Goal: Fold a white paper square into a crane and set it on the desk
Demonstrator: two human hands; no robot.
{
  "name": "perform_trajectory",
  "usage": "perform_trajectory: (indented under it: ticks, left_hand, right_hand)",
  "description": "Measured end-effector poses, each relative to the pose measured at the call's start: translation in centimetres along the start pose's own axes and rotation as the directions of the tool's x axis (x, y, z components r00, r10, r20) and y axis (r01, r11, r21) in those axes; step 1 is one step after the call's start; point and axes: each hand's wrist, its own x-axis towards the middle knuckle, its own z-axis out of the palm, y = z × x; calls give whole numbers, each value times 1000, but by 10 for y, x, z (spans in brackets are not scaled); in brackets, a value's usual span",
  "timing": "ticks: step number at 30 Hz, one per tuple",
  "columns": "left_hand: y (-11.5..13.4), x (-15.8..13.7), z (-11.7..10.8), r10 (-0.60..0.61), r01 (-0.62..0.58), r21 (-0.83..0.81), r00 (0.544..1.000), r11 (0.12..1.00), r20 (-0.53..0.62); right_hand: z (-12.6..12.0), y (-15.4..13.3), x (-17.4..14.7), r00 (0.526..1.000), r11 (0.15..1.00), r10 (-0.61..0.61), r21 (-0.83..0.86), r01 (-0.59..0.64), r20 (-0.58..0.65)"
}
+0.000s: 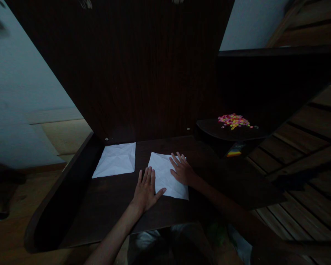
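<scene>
A creased white sheet of paper [168,186] lies on the dark desk in front of me. My left hand [147,189] rests flat at its left edge, fingers stretched out, with the thumb over the paper. Across the sheet's upper right part lies my right hand [182,170], palm down and fingers spread. Neither hand grips anything. To the left, apart from both hands, is a second white sheet [115,160] with fold lines across it.
Small pink, yellow and orange pieces [233,120] are heaped on a rounded shelf [209,129] at the right. A tall dark panel [143,73] rises behind the desk [107,206]. The desk has a raised left side [63,191]. Wooden slats [314,125] stand at far right.
</scene>
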Motion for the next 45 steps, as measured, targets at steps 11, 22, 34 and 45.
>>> perform_trajectory:
  ticks: [11, 22, 34, 45]
  left_hand:
    - [15, 8, -5, 144, -114, -164, 974, 980, 178]
    - [11, 0, -11, 138, -95, -186, 963, 978, 234]
    - [11, 0, -10, 115, -58, -216, 959, 975, 260]
    - [12, -2, -13, 147, -91, -240, 963, 967, 228]
  right_hand:
    - [3, -7, 10, 996, 995, -73, 69, 69, 57]
    - [-2, 13, 19, 998, 1000, 20, -21, -19, 55]
    - [2, -10, -12, 981, 978, -190, 84, 192, -29]
    - [19, 10, 6, 997, 977, -71, 200, 77, -38]
